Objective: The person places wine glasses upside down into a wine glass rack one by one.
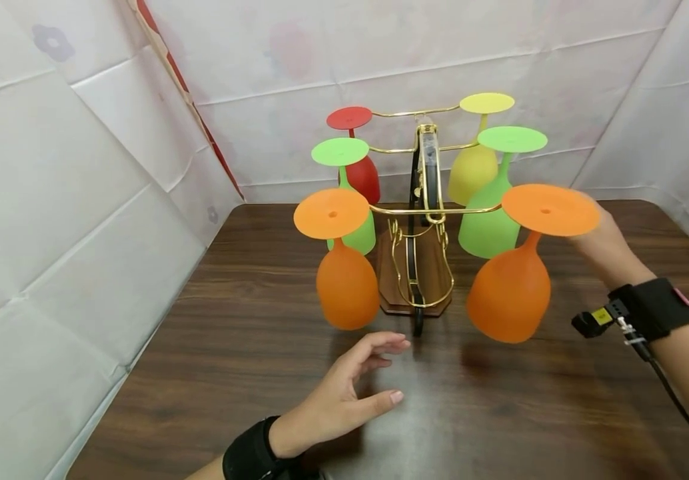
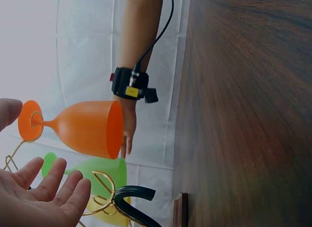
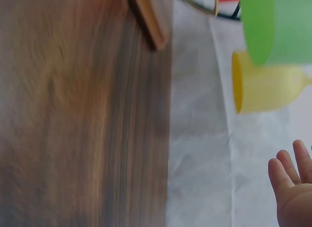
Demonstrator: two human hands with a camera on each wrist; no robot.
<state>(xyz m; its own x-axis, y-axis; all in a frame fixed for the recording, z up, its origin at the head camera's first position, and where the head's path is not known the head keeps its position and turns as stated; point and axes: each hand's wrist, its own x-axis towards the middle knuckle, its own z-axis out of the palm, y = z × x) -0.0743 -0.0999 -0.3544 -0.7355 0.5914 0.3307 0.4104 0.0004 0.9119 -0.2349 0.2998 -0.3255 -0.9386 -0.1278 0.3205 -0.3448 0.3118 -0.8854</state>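
A gold wire rack (image 1: 422, 212) on a wooden base (image 1: 389, 283) carries several coloured goblets hanging upside down by their feet. On its left side are an orange goblet (image 1: 347, 287), a green goblet (image 1: 361, 233) and a red goblet (image 1: 364, 179). The right side has another orange goblet (image 1: 512, 290), a green one (image 1: 488, 223) and a yellow one (image 1: 473, 173). My left hand (image 1: 341, 400) is in front of the rack, its relaxed fingers holding nothing. Beyond the right orange goblet's foot, which partly covers it, my right hand (image 1: 608, 243) reaches with straight fingers (image 3: 280, 175) near the yellow goblet.
The rack stands on a dark wood-grain table (image 1: 248, 320). White sheeting (image 1: 284, 60) hangs behind the table and along both sides. A black strap with a small camera (image 1: 590, 323) and a cable sits on the right wrist.
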